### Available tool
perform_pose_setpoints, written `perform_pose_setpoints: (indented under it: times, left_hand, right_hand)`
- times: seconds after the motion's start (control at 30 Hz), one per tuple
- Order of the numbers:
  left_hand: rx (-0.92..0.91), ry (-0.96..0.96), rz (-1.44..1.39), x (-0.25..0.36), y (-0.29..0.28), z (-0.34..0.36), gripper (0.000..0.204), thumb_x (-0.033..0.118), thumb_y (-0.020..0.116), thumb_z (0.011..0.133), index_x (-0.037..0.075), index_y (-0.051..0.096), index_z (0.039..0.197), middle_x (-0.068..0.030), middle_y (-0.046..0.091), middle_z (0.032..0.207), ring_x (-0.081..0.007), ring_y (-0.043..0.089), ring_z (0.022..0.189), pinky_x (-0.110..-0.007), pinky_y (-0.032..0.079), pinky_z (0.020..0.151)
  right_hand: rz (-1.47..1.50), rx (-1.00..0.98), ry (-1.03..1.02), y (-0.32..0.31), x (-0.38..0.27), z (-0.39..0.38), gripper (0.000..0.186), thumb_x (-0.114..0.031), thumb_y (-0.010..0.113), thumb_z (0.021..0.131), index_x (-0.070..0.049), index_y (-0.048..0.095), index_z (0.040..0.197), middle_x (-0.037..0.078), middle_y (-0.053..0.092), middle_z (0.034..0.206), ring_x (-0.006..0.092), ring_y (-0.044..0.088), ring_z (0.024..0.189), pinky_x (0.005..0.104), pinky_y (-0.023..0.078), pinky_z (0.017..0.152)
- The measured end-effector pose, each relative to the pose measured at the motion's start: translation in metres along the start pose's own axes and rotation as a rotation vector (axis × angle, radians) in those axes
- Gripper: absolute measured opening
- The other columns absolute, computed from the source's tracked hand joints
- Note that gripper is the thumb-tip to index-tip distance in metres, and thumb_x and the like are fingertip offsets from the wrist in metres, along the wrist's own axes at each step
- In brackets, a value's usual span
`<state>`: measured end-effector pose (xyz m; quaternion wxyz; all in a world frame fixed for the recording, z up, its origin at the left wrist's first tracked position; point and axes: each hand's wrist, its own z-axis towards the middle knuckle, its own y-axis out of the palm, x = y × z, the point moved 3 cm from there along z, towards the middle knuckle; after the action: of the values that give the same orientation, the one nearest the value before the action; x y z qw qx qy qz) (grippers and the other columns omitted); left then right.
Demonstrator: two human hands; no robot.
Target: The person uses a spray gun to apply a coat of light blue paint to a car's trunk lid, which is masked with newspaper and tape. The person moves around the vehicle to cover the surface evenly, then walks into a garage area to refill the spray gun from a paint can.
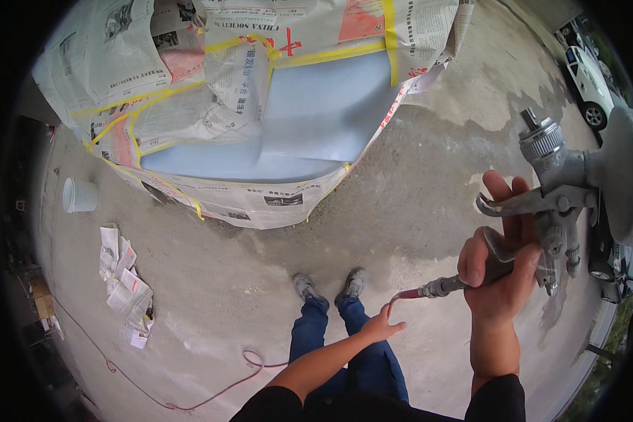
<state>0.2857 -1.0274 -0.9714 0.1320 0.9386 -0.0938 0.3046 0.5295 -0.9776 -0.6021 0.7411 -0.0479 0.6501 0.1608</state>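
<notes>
At twelve o'clock on the stained grey concrete floor point(218, 281), a pale blue panel point(323, 105) shows, framed by taped newspaper point(253, 204); a white bucket point(84, 197) stands at nine, loose sheets point(130, 292) lie at eight, and a white car point(585, 81) is at two; your right hand point(503, 264), at three, curls round the spray gun point(563, 204); your left hand point(380, 328), at five, is closed round the reddish hose point(405, 294).
</notes>
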Motion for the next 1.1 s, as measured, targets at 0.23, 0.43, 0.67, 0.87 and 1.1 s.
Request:
perform_pose_setpoints:
  times: [0.23,0.43,0.67,0.87,1.1]
  left_hand:
    - [0.363,-0.017,-0.701,0.004,-0.111,0.096,0.056,0.061,0.054,0.093,0.006,0.057,0.101,-0.0130,0.070,0.079,-0.0185,0.068,0.062,-0.031,0.055,0.053]
    - [0.681,0.473,-0.010,0.052,-0.213,0.047,0.039,0.045,0.065,0.092,0.008,0.055,0.100,-0.0088,0.071,0.078,-0.0240,0.069,0.067,-0.035,0.053,0.058]
    - [0.433,0.236,0.780,-0.097,-0.266,0.099,0.042,0.048,0.057,0.093,0.009,0.056,0.108,-0.0160,0.069,0.078,-0.0379,0.068,0.077,-0.051,0.051,0.068]
    - [0.398,0.181,0.907,-0.168,-0.310,0.158,0.050,0.049,0.056,0.092,0.007,0.054,0.119,-0.0172,0.070,0.087,-0.0383,0.068,0.083,-0.051,0.052,0.071]
    - [0.575,0.771,0.796,-0.028,-0.281,0.092,0.031,0.026,0.070,0.087,0.003,0.065,0.107,-0.0105,0.070,0.083,-0.0262,0.069,0.075,-0.037,0.053,0.064]
  right_hand:
    - [0.244,-0.092,0.124,-0.034,0.042,-0.028,0.066,-0.043,0.032,0.106,0.003,0.017,0.151,0.025,0.043,0.145,0.0058,0.043,0.043,0.0192,0.033,0.035]
    - [0.155,0.048,0.134,-0.061,0.077,-0.040,0.063,-0.039,0.036,0.106,0.006,0.027,0.148,0.022,0.055,0.131,0.0042,0.043,0.043,0.0178,0.033,0.037]
    - [-0.075,0.065,-0.041,-0.093,0.219,-0.074,0.071,-0.044,0.051,0.100,0.004,0.031,0.147,0.019,0.055,0.129,0.0070,0.045,0.046,0.0206,0.038,0.042]
    - [0.030,-0.010,-0.065,-0.076,0.323,-0.096,0.070,-0.045,0.055,0.098,0.002,0.034,0.145,0.017,0.057,0.124,0.0081,0.046,0.049,0.0220,0.038,0.045]
    - [-0.065,-0.117,-0.053,-0.067,0.366,-0.105,0.049,-0.032,0.051,0.101,0.002,0.042,0.136,0.013,0.056,0.122,0.0077,0.048,0.055,0.0224,0.038,0.050]
